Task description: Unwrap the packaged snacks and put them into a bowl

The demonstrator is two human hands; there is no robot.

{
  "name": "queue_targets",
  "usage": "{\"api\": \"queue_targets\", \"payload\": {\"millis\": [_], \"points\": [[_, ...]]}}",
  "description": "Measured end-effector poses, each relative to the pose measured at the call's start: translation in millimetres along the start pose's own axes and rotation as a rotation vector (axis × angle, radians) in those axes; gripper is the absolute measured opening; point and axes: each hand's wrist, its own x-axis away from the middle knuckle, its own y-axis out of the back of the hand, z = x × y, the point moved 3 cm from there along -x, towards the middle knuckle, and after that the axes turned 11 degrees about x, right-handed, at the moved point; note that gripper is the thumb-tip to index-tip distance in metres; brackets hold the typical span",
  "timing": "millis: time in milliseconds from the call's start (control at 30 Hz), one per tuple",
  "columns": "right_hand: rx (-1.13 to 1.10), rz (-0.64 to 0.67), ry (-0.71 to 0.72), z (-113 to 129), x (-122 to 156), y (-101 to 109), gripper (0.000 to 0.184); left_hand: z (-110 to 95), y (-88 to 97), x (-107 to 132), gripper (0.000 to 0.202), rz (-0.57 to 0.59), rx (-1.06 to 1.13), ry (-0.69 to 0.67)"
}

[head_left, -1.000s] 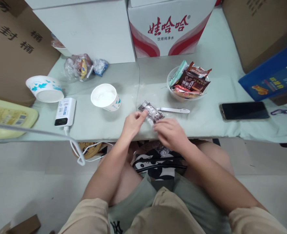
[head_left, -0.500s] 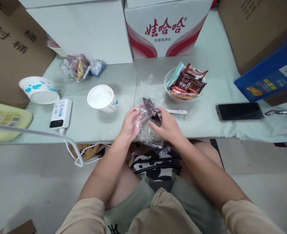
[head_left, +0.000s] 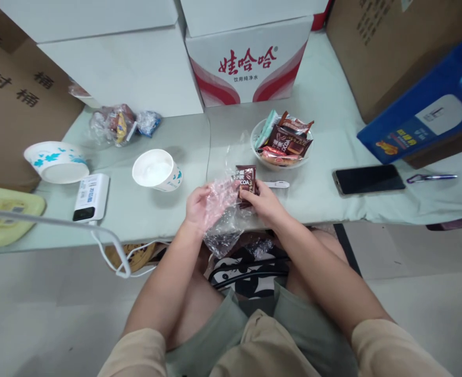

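Note:
My left hand (head_left: 198,208) is closed on a clear, crumpled plastic bag (head_left: 221,201), which hangs down past the table's front edge. Between the thumb and fingers of my right hand (head_left: 267,201) is a brown cocoa snack packet (head_left: 247,180), its printed face turned up. The packet is beside the bag's upper part; whether they touch I cannot tell. Just beyond my right hand stands a bowl (head_left: 256,137) heaped with wrapped snacks (head_left: 289,140). A white plastic utensil (head_left: 280,184) lies on the table, partly hidden by my right hand.
On the left are a white paper cup (head_left: 156,170), a tipped patterned bowl (head_left: 58,162), a power bank (head_left: 91,197) with a cable, and bagged snacks (head_left: 115,124). A phone (head_left: 368,179) and a pen (head_left: 431,178) lie right. Cartons (head_left: 250,68) line the back.
The dark packet has come clear of the bag in my right hand and now shows its printed front. My left hand has drawn the bag slightly left. The camera view has shifted.

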Motion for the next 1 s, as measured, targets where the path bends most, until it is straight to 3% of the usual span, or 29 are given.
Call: {"api": "queue_targets", "payload": {"millis": [133,267,500,700,800,1000], "points": [[-0.027,-0.059,0.014,-1,0,8,0.040,-13,4.2,-3,0.004,-0.067,0.100,-0.116],[0.187,-0.156,0.193,-7,5,22,0.038,-24,14.6,-7,0.005,-0.216,0.204,-0.201],[0.555,-0.288,0.486,2,26,27,0.036,-35,30.6,-7,0.010,-0.356,0.137,-0.238],[0.841,-0.534,0.691,21,44,22,0.027,-43,40.9,-2,0.009,-0.382,0.027,-0.162],[0.974,-0.577,0.739,29,51,13,0.026,-43,42.6,-1,0.011,-0.361,-0.079,-0.138],[1.253,-0.421,0.606,32,32,-32,0.036,-41,42.4,4,0.016,-0.305,-0.358,-0.140]]}}
